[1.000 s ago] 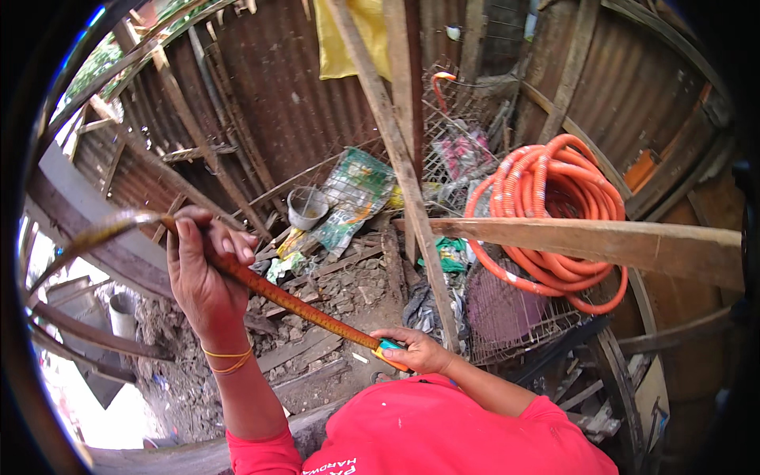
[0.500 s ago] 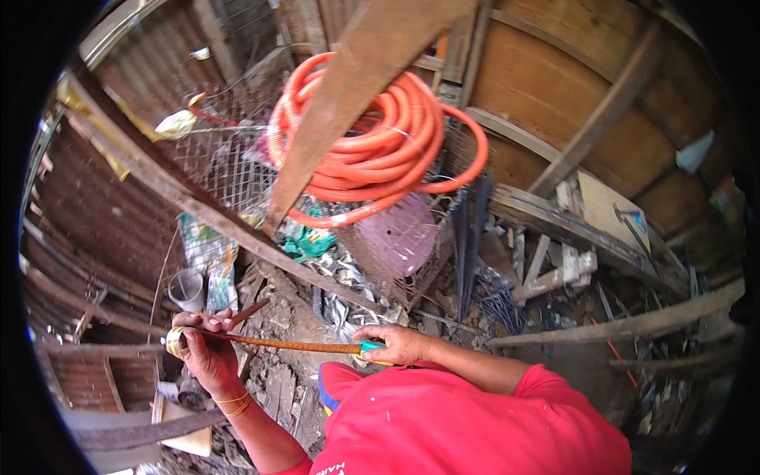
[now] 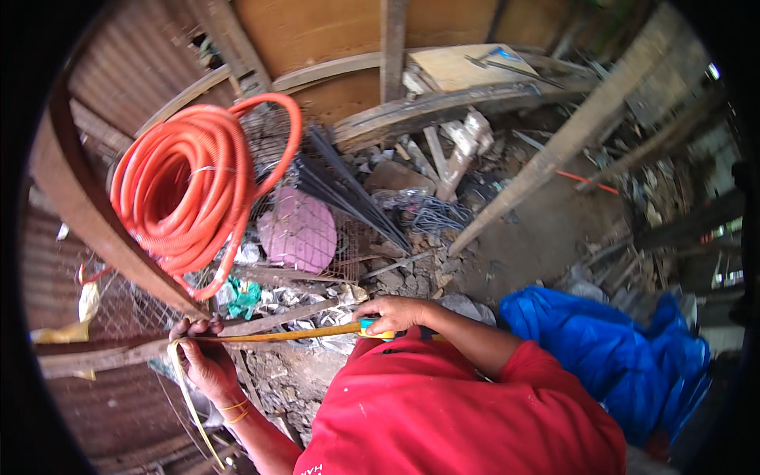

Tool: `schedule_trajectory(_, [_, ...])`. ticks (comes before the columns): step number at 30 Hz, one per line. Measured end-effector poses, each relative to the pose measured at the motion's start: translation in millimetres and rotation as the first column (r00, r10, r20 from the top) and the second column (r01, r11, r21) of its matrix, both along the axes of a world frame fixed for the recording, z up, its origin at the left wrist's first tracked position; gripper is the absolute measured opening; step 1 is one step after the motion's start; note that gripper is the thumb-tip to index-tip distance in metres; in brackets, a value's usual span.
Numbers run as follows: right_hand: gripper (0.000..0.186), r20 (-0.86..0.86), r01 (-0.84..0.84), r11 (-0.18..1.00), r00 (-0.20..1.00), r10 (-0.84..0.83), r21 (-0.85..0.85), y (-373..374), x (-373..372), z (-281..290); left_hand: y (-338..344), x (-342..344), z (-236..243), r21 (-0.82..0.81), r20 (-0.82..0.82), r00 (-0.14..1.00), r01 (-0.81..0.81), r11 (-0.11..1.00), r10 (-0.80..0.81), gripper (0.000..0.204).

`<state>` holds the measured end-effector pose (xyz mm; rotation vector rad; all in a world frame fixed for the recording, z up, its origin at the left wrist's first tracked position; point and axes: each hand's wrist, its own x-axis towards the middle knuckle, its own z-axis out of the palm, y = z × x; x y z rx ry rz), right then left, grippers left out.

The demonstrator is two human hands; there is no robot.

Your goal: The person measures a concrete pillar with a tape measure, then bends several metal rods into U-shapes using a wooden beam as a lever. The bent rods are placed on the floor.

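My right hand (image 3: 397,313) is closed round the teal and yellow case of a tape measure (image 3: 368,327), in front of my red shirt. From the case, the yellow tape blade (image 3: 289,334) runs out nearly level to the left. My left hand (image 3: 206,364) pinches that blade between thumb and fingers. Beyond this grip, a pale end strip (image 3: 188,396) of the tape bends over and hangs down beside my left wrist. A brown wooden beam (image 3: 119,214) comes down close to the left fingertips.
A coil of orange corrugated hose (image 3: 186,186) lies on wire mesh (image 3: 346,245) at far left. Dark metal bars (image 3: 348,190) and a bundle of grey wire (image 3: 435,212) are beyond. A slanting wooden post (image 3: 554,150) and a blue tarp (image 3: 602,348) stand to the right, amid rubble.
The view has swung right, so the hose sits farther left and the blue tarp shows. The tape's end, curled by my left hand before, now hangs down as a long strip.
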<state>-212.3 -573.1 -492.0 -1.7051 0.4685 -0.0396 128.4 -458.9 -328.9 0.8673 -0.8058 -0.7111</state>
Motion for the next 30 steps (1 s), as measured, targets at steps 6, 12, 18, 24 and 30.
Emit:
schedule_trajectory(6, [0.046,0.021,0.174,0.979,0.984,-0.177,0.102,44.0,-71.0,-9.1,-20.9,-49.3,0.1,0.110,-0.009,0.978,0.209,0.972,-0.210,0.024])
schedule_trajectory(12, [0.049,-0.032,0.344,0.928,0.939,-0.343,0.147,78.4,-117.8,-8.4,-44.4,-125.5,-16.8,0.209,-0.069,0.885,0.465,0.860,-0.461,0.026])
schedule_trajectory(18, [0.052,0.055,0.386,0.896,0.912,-0.406,0.220,75.9,-188.9,-30.1,-67.5,-198.4,-21.7,0.258,0.038,0.747,0.634,0.729,-0.664,0.034])
schedule_trajectory(24, [0.054,-0.065,0.378,0.838,0.921,-0.385,0.393,27.0,-297.3,-49.1,-101.5,-314.2,-27.5,0.323,0.229,0.591,0.703,0.633,-0.773,0.027])
schedule_trajectory(30, [0.052,0.035,0.351,0.823,0.913,-0.408,0.446,-49.8,-491.0,-89.8,-163.9,-512.6,-106.7,0.219,0.267,0.495,0.804,0.552,-0.827,0.015])
